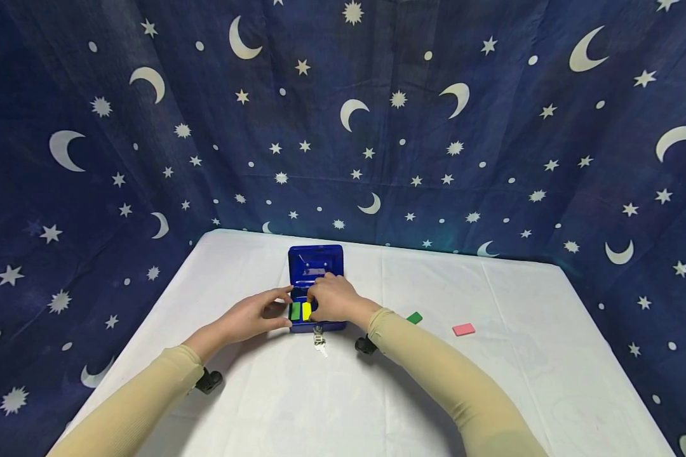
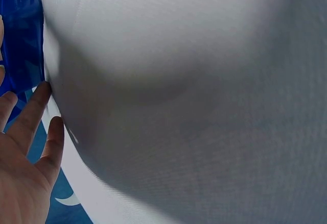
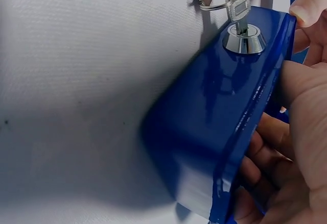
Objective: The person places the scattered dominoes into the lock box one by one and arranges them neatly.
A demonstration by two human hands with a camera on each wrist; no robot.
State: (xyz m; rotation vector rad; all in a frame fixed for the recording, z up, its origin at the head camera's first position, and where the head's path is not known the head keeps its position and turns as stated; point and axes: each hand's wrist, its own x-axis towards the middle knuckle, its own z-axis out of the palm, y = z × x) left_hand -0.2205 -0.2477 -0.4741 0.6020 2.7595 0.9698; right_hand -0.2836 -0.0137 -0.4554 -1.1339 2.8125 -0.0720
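Note:
A blue metal cash box (image 1: 316, 260) stands with its lid raised on the white-covered table. In its tray lie a green block (image 1: 295, 310) and, beside it, a yellow block (image 1: 306, 311). My right hand (image 1: 334, 299) reaches into the box from the right, thumb and curled fingers at the yellow block's right edge. At the box's left side, my left hand (image 1: 257, 313) rests its thumb by the front corner and its index finger farther back. In the left wrist view its other fingers (image 2: 36, 112) extend along the box. A key (image 3: 240, 7) sits in the front lock.
Another green block (image 1: 414, 317) lies right of the box, partly behind the right sleeve (image 1: 434, 362). Farther right is a pink block (image 1: 464, 329). A second key (image 1: 321, 348) hangs from the ring in front. A dark blue cloth (image 1: 389, 127) with moons and stars hangs behind the table.

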